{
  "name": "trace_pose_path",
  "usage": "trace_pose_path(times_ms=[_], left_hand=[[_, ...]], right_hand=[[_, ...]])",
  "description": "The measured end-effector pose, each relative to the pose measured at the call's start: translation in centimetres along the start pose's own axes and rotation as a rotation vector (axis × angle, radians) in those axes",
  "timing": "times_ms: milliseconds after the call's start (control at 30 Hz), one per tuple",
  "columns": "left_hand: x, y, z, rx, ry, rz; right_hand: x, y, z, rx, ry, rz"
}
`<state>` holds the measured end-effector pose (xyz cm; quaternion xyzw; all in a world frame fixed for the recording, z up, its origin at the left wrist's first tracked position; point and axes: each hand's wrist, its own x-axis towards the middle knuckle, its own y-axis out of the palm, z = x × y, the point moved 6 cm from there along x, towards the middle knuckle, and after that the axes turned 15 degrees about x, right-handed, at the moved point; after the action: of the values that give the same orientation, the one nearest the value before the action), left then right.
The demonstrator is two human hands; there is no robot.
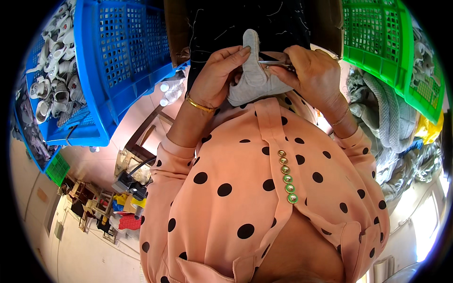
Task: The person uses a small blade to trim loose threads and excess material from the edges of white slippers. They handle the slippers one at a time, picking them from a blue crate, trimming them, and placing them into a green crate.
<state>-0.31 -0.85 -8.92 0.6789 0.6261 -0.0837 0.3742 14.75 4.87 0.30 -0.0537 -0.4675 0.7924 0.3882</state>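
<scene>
My left hand, with a gold bangle at the wrist, pinches a grey knitted fabric piece and holds it upright in front of my peach polka-dot blouse. My right hand presses against the right side of that piece and grips small metal snips, their tips lying on the fabric near its upper part. Both hands touch the grey piece. The snips' handles are hidden inside my fingers.
A blue plastic crate stands at the left, with several small white shoes beyond it. A green crate is at the upper right above a heap of grey fabric. Black cloth lies behind my hands.
</scene>
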Motion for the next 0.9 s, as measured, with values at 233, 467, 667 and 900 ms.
trace_pose_path(times_ms=[233,467,667,900], left_hand=[[-0.1,0.7,-0.3,-0.025,-0.002,-0.071],[-1.2,1.6,-1.5,0.034,0.099,-0.155],[-1.9,1.8,-2.0,0.066,0.201,-0.223],[-2.0,2.2,-2.2,0.048,0.26,-0.175]], right_hand=[[-0.1,0.0,-2.2,0.557,0.342,0.065],[0.4,0.7,-1.4,0.66,0.548,0.155],[0.4,1.2,-0.9,0.759,0.588,0.18],[0.7,1.6,-1.1,0.864,0.629,0.205]])
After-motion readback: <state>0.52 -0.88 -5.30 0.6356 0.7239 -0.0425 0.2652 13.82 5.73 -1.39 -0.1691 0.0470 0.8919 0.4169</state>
